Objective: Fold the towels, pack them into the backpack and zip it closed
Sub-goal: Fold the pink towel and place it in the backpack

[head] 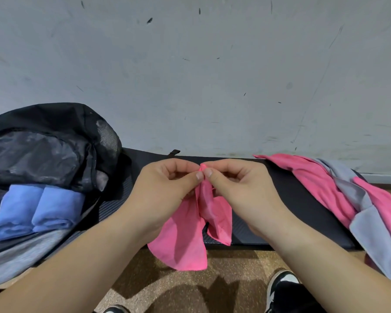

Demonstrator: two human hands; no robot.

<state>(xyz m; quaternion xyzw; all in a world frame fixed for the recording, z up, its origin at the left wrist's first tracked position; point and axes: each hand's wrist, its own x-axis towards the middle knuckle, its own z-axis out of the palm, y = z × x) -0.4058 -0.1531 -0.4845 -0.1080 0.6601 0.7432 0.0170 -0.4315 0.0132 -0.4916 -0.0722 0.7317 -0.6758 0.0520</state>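
A pink towel (185,231) hangs bunched in front of me, over the front edge of the black mat (280,199). My left hand (167,184) and my right hand (237,186) both pinch its top edge, thumbs nearly touching. At the left lies the black backpack (45,145), open, with two folded blue towels (34,211) in its mouth and a grey towel (25,251) below them. A heap of pink and grey towels (348,195) lies unfolded at the right end of the mat.
A scuffed white wall (201,75) rises just behind the mat. Brown speckled floor (190,285) lies below the mat's front edge, with my black-and-white shoes (282,288) on it.
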